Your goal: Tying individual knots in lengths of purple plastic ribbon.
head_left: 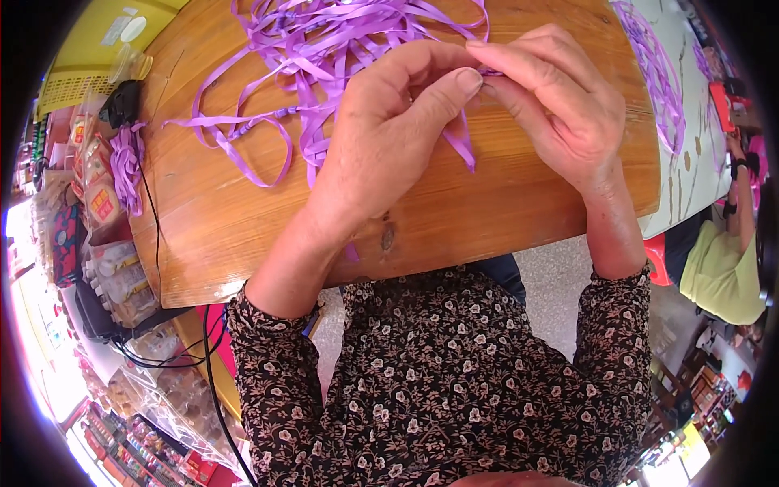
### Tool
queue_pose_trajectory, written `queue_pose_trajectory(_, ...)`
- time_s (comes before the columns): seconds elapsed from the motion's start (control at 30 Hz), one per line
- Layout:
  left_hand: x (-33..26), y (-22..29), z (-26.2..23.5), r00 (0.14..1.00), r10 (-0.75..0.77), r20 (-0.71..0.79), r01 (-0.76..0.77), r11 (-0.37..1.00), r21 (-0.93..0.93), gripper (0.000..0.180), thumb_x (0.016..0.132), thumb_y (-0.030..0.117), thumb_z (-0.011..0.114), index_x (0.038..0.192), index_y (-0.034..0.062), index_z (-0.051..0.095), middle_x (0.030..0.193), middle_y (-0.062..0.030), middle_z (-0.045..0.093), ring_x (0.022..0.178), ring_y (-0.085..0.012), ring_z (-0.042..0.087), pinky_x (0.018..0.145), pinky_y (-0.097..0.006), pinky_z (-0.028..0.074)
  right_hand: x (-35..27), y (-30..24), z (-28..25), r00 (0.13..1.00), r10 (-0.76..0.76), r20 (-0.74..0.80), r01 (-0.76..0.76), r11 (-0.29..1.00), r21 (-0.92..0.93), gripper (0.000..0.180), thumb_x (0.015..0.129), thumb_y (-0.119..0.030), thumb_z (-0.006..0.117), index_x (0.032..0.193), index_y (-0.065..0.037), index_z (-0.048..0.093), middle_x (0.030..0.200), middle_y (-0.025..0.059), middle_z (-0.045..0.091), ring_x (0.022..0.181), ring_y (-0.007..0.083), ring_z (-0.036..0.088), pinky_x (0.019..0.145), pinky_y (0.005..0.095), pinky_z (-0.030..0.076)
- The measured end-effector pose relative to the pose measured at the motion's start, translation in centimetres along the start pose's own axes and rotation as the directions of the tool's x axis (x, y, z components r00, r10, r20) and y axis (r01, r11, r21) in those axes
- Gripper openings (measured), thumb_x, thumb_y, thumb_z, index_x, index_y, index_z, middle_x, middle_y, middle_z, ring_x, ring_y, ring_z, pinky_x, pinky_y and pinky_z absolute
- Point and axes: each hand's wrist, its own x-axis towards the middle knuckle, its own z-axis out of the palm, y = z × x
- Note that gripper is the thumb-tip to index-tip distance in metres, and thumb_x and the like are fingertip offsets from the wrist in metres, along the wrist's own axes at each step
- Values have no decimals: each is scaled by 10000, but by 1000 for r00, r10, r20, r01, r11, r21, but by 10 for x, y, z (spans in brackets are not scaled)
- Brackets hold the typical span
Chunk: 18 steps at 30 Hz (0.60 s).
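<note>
Both my hands meet over the wooden table, pinching one purple ribbon (460, 148) between the fingertips. My left hand (398, 109) is closed, its thumb and forefinger pressed on the ribbon. Close beside it, my right hand (560, 101) also pinches the ribbon with thumb and forefinger. A loose end of the ribbon hangs down below the fingers. Behind my left hand spreads a tangled heap of purple ribbons (345, 36), some with darker wound sections. The exact spot gripped is mostly hidden by my fingers.
The wooden tabletop (503, 199) ends in front of my body. A bundle of purple ribbons (127, 166) and a black cable lie at its left edge, near a yellow basket (81, 87). On the right, a white table (690, 187) carries more ribbons, with another person (722, 272) beside it.
</note>
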Motion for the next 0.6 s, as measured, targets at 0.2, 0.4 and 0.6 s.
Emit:
queue_pose_trajectory(0.2,4,-7,-10,999,48,-6,-46,979,201,108,872,97,586,906,-2,613,709,30,548,641,-32,457,554,-182,380,0,-1,-1,993,-57,104,67,994,-89,319,645,31,687,961,-5,662,785,56,576,720,206,550,624,291,445)
queue_pose_trajectory(0.4,3,2,-12,990,121,-68,-100,962,255,83,844,79,616,833,-2,623,646,50,538,568,-14,442,492,-171,351,2,0,-6,990,-29,134,54,982,-183,229,658,34,693,881,-6,659,774,51,575,719,187,551,613,283,440)
queue_pose_trajectory(0.6,9,16,-41,963,200,-181,-178,976,128,86,849,62,604,893,-5,637,738,28,590,604,-6,448,546,-136,349,7,7,-30,959,284,-19,-282,938,-200,164,697,47,655,844,-25,637,809,99,612,744,254,579,640,309,445)
